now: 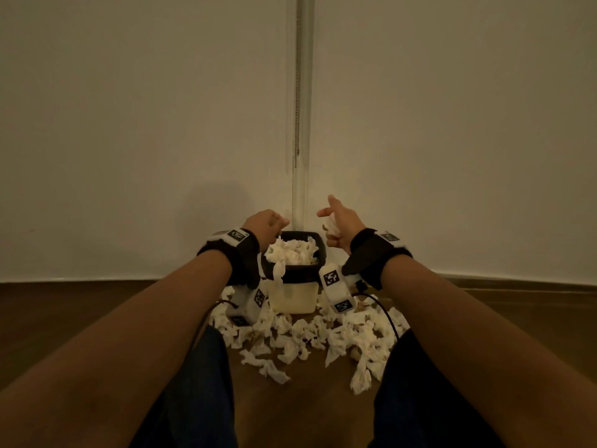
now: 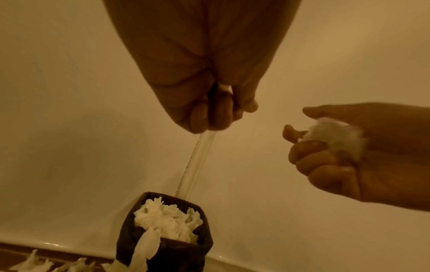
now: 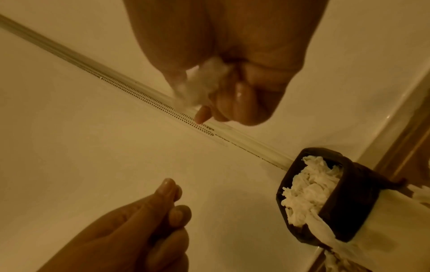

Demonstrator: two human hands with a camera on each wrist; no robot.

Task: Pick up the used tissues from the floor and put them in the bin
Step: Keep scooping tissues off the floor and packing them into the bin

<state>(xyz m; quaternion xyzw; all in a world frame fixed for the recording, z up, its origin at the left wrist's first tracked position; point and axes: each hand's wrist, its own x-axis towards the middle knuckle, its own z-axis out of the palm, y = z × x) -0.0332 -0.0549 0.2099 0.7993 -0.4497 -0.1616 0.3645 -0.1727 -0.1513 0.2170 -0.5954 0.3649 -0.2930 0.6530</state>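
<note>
A pale bin (image 1: 318, 270) with a dark liner stands in the wall corner, heaped to the rim with white tissues (image 1: 292, 250). One tissue hangs over its front rim (image 1: 278, 276). Many crumpled tissues (image 1: 323, 337) lie on the floor in front of it. My right hand (image 1: 336, 224) hovers above and right of the bin, its lower fingers curled round a crumpled tissue (image 1: 331, 229) and the index finger pointing out. The same tissue (image 3: 207, 82) shows in the right wrist view. My left hand (image 1: 268, 223) hangs above the bin's left rim, fingers curled (image 2: 216, 117), with nothing seen in it.
A vertical pipe (image 1: 303, 124) runs down the corner behind the bin. The wooden floor (image 1: 80, 318) meets a pale skirting. My legs in dark trousers (image 1: 206, 383) flank the tissue pile. Black cables (image 1: 387, 315) trail from the wrist cameras.
</note>
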